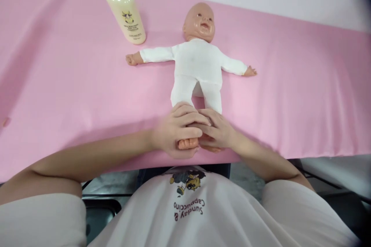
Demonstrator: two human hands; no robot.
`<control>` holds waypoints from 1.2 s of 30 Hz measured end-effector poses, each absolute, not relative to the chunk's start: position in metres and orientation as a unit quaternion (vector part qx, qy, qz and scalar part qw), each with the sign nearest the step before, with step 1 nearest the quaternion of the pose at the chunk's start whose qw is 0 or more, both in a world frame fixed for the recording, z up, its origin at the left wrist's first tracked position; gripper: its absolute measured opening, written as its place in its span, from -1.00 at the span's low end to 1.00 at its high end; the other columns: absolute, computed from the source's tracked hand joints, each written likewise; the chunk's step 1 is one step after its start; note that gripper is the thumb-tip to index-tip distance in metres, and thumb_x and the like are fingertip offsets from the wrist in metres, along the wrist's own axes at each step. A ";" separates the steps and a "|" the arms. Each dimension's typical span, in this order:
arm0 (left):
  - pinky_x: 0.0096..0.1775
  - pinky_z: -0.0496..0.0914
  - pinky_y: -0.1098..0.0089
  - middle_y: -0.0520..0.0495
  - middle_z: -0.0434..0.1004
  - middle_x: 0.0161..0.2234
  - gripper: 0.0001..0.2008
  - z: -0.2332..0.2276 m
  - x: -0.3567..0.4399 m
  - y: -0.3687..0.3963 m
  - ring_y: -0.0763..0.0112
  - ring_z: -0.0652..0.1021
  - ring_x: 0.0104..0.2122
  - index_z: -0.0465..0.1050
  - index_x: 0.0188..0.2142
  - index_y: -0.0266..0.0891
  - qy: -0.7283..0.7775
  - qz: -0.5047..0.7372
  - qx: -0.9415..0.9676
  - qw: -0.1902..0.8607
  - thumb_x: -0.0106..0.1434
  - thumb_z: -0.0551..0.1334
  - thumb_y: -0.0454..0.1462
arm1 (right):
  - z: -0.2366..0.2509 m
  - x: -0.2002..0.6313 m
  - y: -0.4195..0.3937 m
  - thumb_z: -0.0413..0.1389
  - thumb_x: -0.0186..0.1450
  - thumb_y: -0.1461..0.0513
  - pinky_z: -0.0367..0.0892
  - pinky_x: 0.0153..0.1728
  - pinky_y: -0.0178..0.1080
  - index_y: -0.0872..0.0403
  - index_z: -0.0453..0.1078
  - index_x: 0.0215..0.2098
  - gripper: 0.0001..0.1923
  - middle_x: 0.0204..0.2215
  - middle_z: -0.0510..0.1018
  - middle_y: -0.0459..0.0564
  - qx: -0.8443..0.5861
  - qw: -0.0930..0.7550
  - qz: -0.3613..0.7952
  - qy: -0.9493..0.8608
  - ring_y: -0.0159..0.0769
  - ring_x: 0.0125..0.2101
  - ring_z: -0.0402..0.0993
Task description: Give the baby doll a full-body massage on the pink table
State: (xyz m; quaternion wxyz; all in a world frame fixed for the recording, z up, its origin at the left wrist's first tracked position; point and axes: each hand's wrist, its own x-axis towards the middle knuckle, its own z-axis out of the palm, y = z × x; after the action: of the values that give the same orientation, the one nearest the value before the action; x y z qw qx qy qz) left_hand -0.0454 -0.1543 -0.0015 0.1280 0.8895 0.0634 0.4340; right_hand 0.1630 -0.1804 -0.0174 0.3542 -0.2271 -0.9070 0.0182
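A baby doll (197, 61) in a white suit lies on its back on the pink cloth (58, 85), arms spread, head toward the far side. Its legs point at me. My left hand (176, 131) is wrapped around one doll foot, whose bare orange toes show under my fingers. My right hand (217, 131) closes over the other foot and overlaps the left hand's fingers. Both hands sit near the table's front edge.
A cream lotion bottle (125, 11) with a small cartoon label stands at the back left, beyond the doll's arm. The pink cloth covers the whole table and hangs over the front edge. A white wall lies behind.
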 end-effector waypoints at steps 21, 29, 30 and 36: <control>0.31 0.19 0.15 0.05 0.56 -0.36 -0.86 -0.006 -0.065 -0.174 0.36 0.56 -0.20 0.35 -0.27 -0.16 0.120 0.467 0.861 0.160 0.29 0.22 -0.15 | -0.011 0.157 -0.185 0.11 0.38 0.30 0.47 -0.11 -0.18 0.09 0.42 -0.15 -0.91 -0.29 0.57 -0.01 -0.173 0.343 0.064 -0.921 -0.31 -0.23 0.48; 0.29 0.27 0.26 0.06 0.62 -0.32 -0.77 -0.014 -0.063 -0.172 0.43 0.59 -0.14 0.39 -0.23 -0.18 0.084 0.458 0.874 0.139 0.33 0.28 -0.07 | -0.017 0.151 -0.185 0.06 0.42 0.25 0.47 -0.16 -0.17 0.08 0.41 -0.36 -0.81 -0.43 0.49 -0.05 -0.148 0.257 0.061 -0.953 -0.30 -0.29 0.41; 0.31 0.25 0.26 0.06 0.63 -0.30 -0.76 -0.015 -0.062 -0.172 0.44 0.59 -0.14 0.41 -0.22 -0.19 0.078 0.457 0.876 0.130 0.32 0.30 -0.07 | -0.017 0.151 -0.185 0.05 0.43 0.24 0.48 -0.15 -0.16 0.08 0.40 -0.38 -0.79 -0.43 0.49 -0.05 -0.151 0.266 0.052 -0.951 -0.30 -0.28 0.42; 0.36 0.16 0.10 -0.05 0.64 -0.17 -0.76 -0.019 -0.062 -0.169 0.31 0.55 0.01 0.46 -0.17 -0.25 0.109 0.440 0.887 0.092 0.24 0.38 -0.19 | -0.016 0.154 -0.184 0.05 0.42 0.24 0.49 -0.07 -0.15 0.05 0.40 -0.39 -0.79 -0.39 0.51 -0.05 -0.149 0.304 0.023 -0.941 -0.29 -0.16 0.45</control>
State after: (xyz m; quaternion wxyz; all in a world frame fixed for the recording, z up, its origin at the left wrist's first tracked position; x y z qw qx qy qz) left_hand -0.0623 -0.1695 -0.0189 0.0923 0.8866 0.1087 0.4400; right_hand 0.1544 -0.1841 -0.0161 0.3039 -0.1486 -0.9408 0.0229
